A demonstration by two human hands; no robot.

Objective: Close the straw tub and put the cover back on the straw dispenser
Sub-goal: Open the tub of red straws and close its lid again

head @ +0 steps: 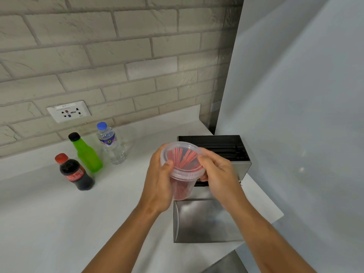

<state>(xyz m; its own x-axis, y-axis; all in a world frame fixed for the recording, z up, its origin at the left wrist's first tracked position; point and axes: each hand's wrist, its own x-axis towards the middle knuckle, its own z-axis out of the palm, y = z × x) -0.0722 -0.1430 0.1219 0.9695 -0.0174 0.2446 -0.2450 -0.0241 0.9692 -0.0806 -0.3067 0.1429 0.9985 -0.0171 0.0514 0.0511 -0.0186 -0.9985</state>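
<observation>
Left hand (159, 174) grips the straw tub (182, 174) upright above the tabletop (39, 213); right hand (216, 170) pinches its lid (182, 156) down (rim seemingly unsealed). The dispenser (214, 150) sits open just beyond, its cover (204, 221) nearer.

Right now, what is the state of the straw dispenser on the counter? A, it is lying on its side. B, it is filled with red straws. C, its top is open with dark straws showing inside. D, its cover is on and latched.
C: the straw dispenser stands upright with its top open and dark straws lying inside, while the metal cover rests on the counter in front of it.
</observation>
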